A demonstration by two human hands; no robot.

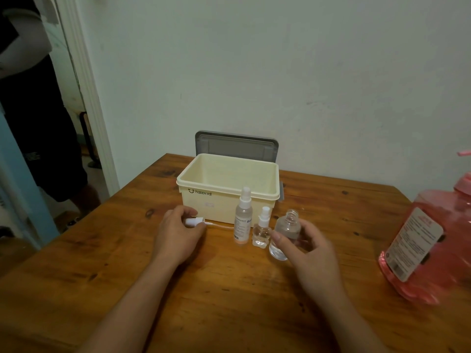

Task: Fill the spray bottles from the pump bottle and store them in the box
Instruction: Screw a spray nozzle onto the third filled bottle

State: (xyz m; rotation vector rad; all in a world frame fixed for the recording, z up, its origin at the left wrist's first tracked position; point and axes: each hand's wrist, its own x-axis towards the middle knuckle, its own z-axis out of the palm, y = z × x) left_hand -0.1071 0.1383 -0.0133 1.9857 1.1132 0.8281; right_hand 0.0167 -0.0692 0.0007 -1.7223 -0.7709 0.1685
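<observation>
Spillage worries us: our left hand [178, 234] pinches the loose spray head [195, 222] by the box [226, 191], our right hand [312, 250] curls round the uncapped bottle [286, 229] (standing on the worktop [229, 289] beside two capped spray bottles [243, 221]), and a careless swing toward the pump bottle [430, 240] could tip it.

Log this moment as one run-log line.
left hand: holds spray head | right hand: holds uncapped bottle | box: open | tall spray bottle, small spray bottle: capped, upright before box | pump bottle: right, untouched
</observation>
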